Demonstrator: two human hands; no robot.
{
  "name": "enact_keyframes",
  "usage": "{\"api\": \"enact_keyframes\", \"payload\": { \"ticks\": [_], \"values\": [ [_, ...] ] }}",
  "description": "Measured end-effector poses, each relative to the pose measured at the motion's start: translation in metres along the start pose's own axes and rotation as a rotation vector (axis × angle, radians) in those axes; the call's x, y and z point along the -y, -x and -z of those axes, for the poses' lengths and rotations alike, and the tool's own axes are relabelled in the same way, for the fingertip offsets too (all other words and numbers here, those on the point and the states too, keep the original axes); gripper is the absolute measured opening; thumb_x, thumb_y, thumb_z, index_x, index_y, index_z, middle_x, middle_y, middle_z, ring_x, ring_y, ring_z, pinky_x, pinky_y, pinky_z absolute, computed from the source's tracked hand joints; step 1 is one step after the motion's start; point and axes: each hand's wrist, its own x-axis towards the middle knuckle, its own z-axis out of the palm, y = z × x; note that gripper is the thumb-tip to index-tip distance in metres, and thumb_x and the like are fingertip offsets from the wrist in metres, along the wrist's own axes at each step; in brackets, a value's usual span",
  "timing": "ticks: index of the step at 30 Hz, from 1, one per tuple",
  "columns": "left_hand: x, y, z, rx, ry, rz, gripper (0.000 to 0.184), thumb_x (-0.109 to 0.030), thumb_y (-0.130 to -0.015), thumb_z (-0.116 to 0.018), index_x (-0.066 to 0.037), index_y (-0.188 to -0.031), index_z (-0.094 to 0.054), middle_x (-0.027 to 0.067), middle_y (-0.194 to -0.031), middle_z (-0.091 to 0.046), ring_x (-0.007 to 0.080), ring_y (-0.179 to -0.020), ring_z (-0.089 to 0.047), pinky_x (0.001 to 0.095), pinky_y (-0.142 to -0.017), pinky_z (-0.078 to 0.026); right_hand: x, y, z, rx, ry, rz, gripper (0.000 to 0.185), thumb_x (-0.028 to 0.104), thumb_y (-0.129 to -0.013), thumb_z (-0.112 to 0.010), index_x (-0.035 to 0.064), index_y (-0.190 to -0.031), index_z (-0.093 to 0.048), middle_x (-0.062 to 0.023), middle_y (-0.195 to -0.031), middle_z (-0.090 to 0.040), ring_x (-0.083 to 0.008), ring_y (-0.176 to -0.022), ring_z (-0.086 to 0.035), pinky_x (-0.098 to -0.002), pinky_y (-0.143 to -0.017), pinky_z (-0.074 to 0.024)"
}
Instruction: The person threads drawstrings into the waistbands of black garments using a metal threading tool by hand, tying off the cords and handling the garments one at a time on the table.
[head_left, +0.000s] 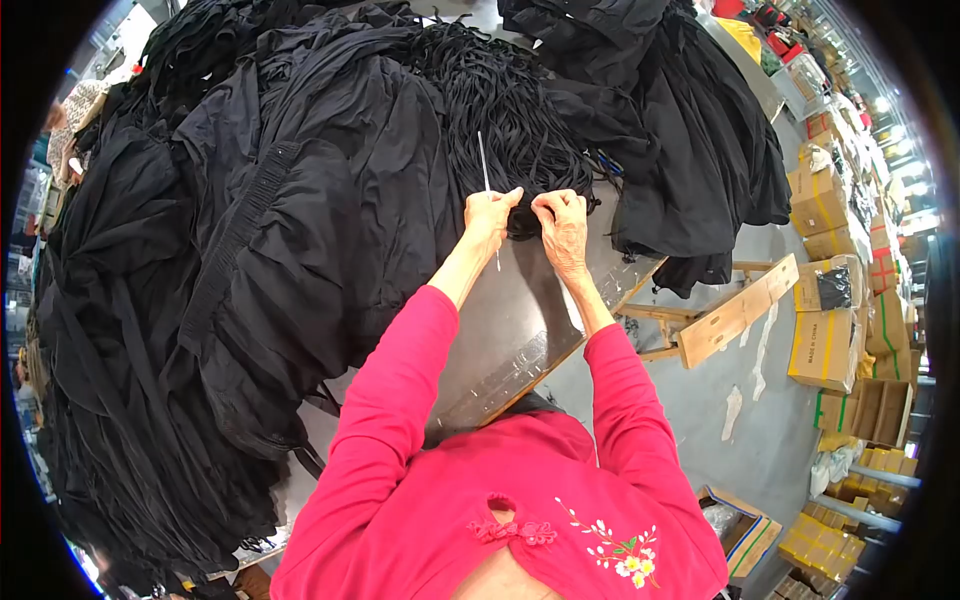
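My left hand [486, 220] is closed around a thin, pale metal rod [483, 160], which sticks out above and below the fist. Close beside it, my right hand [562, 228] has its thumb and fingers pinched together at the edge of some black cords. What lies in that pinch is too small to make out. A large tangled heap of black cords [500, 100] spreads just beyond both hands, and its near end hangs between them. To the left, black garments [390, 180] are piled high, one showing a gathered elastic waistband [240, 230].
More black garments [690, 150] hang over the table's right side. The grey metal table [500, 340] has a worn edge near my body. A wooden bench [740, 310] stands on the floor at right, before stacked cardboard boxes [825, 345]. Another person [75, 120] is at far left.
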Motion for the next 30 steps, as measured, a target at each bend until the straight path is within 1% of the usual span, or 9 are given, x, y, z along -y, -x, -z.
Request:
{"api": "enact_keyframes", "payload": {
  "ticks": [13, 15, 16, 18, 19, 20, 22, 26, 30],
  "values": [
    [-0.047, 0.037, 0.049, 0.131, 0.711, -0.036, 0.017, -0.010, -0.082, -0.055, -0.010, -0.068, -0.044, -0.0040, -0.050, -0.031, 0.0070, -0.036, -0.031, 0.0228, -0.032, -0.024, -0.009, 0.001, 0.000, 0.132, 0.252, -0.132, 0.030, 0.016, -0.069, -0.068, 0.0192, -0.097, -0.058, -0.0028, -0.101, -0.053, -0.0272, -0.094, -0.048, -0.0428, -0.078, -0.0388],
    [-0.123, 0.101, 0.096, 0.203, 0.484, -0.501, 0.017, -0.012, -0.084, -0.052, -0.009, -0.069, -0.044, -0.0031, -0.052, -0.034, 0.0073, -0.039, -0.032, 0.0220, -0.035, -0.027, -0.016, -0.002, 0.005, 0.127, 0.276, -0.189, 0.031, 0.016, -0.069, -0.068, 0.0204, -0.098, -0.057, -0.0027, -0.102, -0.052, -0.0283, -0.096, -0.047, -0.0436, -0.079, -0.0384],
    [-0.166, 0.161, 0.108, -0.238, -0.244, -0.954, 0.017, -0.015, -0.084, -0.053, -0.008, -0.070, -0.046, -0.0026, -0.053, -0.035, 0.0077, -0.041, -0.033, 0.0218, -0.037, -0.028, -0.024, -0.003, 0.006, 0.131, 0.304, -0.174, 0.032, 0.017, -0.070, -0.068, 0.0217, -0.099, -0.056, -0.0028, -0.105, -0.052, -0.0288, -0.098, -0.047, -0.0446, -0.080, -0.0380],
    [-0.249, 0.198, 0.223, 0.013, 0.559, -0.893, 0.010, -0.008, -0.082, -0.052, -0.004, -0.074, -0.048, -0.0019, -0.056, -0.037, 0.0069, -0.042, -0.032, 0.0217, -0.039, -0.028, -0.024, -0.007, 0.013, 0.215, 0.345, -0.226, 0.032, 0.018, -0.071, -0.067, 0.0202, -0.102, -0.055, -0.0025, -0.107, -0.051, -0.0284, -0.101, -0.046, -0.0464, -0.082, -0.0363],
    [-0.290, 0.228, 0.284, -0.094, 0.422, -0.943, 0.014, -0.006, -0.084, -0.049, -0.004, -0.071, -0.044, -0.0025, -0.056, -0.034, 0.0049, -0.042, -0.030, 0.0198, -0.038, -0.025, -0.024, -0.010, 0.015, 0.271, 0.435, -0.205, 0.035, 0.023, -0.070, -0.069, 0.0208, -0.102, -0.055, -0.0023, -0.108, -0.051, -0.0281, -0.101, -0.046, -0.0484, -0.081, -0.0361],
    [-0.310, 0.247, 0.315, 0.400, 0.271, -0.876, 0.020, -0.007, -0.087, -0.048, -0.006, -0.068, -0.040, -0.0031, -0.056, -0.030, 0.0028, -0.042, -0.026, 0.0184, -0.038, -0.019, -0.012, -0.015, 0.021, 0.309, 0.523, -0.176, 0.036, 0.025, -0.069, -0.070, 0.0211, -0.102, -0.055, -0.0022, -0.108, -0.050, -0.0278, -0.101, -0.046, -0.0487, -0.081, -0.0360],
    [-0.296, 0.275, 0.263, -0.146, 0.174, -0.820, 0.023, -0.009, -0.089, -0.047, -0.009, -0.068, -0.038, -0.0055, -0.057, -0.027, 0.0017, -0.042, -0.021, 0.0166, -0.037, -0.016, 0.025, -0.028, 0.034, 0.379, 0.691, -0.100, 0.047, 0.030, -0.065, -0.073, 0.0208, -0.107, -0.053, -0.0036, -0.114, -0.047, -0.0279, -0.103, -0.046, -0.0478, -0.081, -0.0358],
    [-0.242, 0.298, 0.220, -0.309, -0.213, -0.525, 0.015, -0.021, -0.080, -0.052, -0.015, -0.068, -0.046, -0.0081, -0.053, -0.033, 0.0009, -0.040, -0.026, 0.0177, -0.035, -0.017, 0.125, -0.053, 0.016, 0.323, -0.031, 0.312, 0.076, 0.028, -0.065, -0.075, 0.0139, -0.129, -0.037, -0.0098, -0.129, -0.039, -0.0308, -0.119, -0.037, -0.0439, -0.097, -0.0308],
    [-0.196, 0.318, 0.202, 0.173, -0.622, -0.225, 0.027, -0.026, -0.084, -0.054, -0.006, -0.065, -0.056, -0.0074, -0.054, -0.039, 0.0007, -0.044, -0.031, 0.0172, -0.040, -0.021, 0.286, -0.039, 0.027, 0.865, -0.864, 0.484, 0.063, 0.023, -0.075, -0.068, 0.0072, -0.128, -0.038, -0.0086, -0.125, -0.044, -0.0212, -0.123, -0.034, -0.0371, -0.097, -0.0328]
  ]
}}
